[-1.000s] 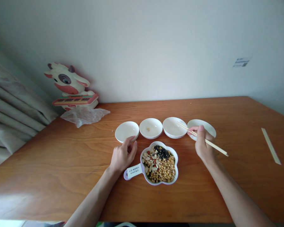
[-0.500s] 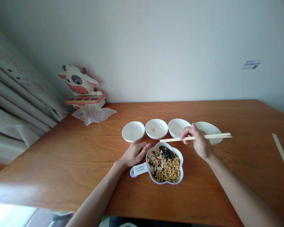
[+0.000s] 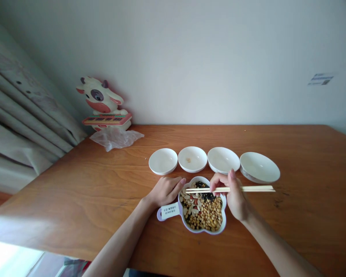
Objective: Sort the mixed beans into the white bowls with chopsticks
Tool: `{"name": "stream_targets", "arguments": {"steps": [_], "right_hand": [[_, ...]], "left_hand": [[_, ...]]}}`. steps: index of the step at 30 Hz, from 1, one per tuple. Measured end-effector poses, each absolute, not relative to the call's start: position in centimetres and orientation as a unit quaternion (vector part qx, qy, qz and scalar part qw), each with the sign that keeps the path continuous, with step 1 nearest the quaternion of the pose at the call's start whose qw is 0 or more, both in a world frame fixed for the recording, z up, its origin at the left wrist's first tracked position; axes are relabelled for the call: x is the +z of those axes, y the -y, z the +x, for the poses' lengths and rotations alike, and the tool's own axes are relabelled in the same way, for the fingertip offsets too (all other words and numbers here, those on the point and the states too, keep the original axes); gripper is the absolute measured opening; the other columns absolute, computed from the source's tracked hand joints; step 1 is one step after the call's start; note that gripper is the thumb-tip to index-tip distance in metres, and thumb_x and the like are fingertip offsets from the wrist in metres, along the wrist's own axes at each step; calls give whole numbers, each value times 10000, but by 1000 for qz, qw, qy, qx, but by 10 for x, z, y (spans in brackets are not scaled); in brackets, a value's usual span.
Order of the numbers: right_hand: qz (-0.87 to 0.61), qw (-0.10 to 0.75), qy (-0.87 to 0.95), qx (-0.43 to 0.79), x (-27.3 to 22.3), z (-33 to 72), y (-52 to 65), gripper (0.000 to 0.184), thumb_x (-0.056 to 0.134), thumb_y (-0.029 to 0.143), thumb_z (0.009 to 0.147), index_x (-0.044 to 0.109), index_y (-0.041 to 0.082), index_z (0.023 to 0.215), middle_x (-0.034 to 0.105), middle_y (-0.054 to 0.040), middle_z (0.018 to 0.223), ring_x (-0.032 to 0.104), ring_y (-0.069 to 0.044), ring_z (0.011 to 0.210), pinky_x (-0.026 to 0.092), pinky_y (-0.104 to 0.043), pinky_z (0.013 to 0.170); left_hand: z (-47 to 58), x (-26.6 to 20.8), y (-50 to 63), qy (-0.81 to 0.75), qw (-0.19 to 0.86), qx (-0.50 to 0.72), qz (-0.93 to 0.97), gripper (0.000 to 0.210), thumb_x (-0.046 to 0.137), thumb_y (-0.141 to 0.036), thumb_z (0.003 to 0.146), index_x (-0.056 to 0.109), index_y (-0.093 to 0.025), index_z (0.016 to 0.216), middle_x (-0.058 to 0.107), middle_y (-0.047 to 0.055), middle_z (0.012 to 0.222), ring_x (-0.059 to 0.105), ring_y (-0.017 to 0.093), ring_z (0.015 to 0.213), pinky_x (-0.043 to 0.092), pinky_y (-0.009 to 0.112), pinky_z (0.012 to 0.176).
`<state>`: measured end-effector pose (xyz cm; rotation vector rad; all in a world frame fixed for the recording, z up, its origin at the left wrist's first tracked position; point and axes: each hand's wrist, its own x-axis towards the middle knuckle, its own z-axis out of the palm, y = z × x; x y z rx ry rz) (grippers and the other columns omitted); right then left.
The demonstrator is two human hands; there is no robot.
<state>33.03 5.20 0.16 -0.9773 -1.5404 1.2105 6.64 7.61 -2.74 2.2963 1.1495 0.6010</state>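
Note:
A white clover-shaped bowl [image 3: 224, 215] with a lilac handle holds black beans, peanuts and yellow soybeans in patches. My left hand [image 3: 165, 191] lies at its upper left side, fingers curled and thumb against the rim; the fingertips are partly hidden. Over the bowl, my right hand [image 3: 233, 194] is closed around a pair of wooden chopsticks [image 3: 256, 189]. Their tips point left, above the peanuts and black beans [image 3: 207, 196]. Nothing can be made out between the tips. A printed label [image 3: 170, 210] is stuck on the handle.
Behind my hands stand several white bowls in a row: a left one [image 3: 163, 161], a second [image 3: 192, 161] with a few pale bits inside, a third [image 3: 223, 161] and a right one [image 3: 259, 169]. A cow toy piano [image 3: 106, 111] and a plastic bag [image 3: 118, 138] sit back left.
My right hand has brought the chopsticks nearer to me, from behind the clover-shaped bowl's rim to over its contents. The view has shifted slightly. My left hand stays beside the bowl.

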Motion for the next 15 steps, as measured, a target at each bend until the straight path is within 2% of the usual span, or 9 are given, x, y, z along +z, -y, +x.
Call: {"name": "stream_targets", "arguments": {"steps": [6,11,15], "right_hand": [[-384,422,658,492,3,325,-47,754,139,673,1035,649,210,728,600,-43,685,542,-189,651,413,-333,631],[-369,421,664,495,5,329,-49,768,81,656,1040,648,218,763,605,-39,698,550,-195,659,425,-337,635],[-348,402,720,446,2,325,-46,708,133,637,1054,636,217,786,631,-41,745,573,-194,704,432,-344,690]], "left_hand": [[66,-26,-75,-423,243,224,844,516,305,-436,1114,625,-172,808,641,29,688,524,126,577,379,277,592],[65,-27,-76,-424,238,214,847,517,309,-436,1113,645,-167,828,647,35,690,529,124,573,371,276,584],[65,-29,-76,-426,231,212,849,515,305,-430,1116,622,-165,810,640,36,693,519,121,579,367,275,596]]}}
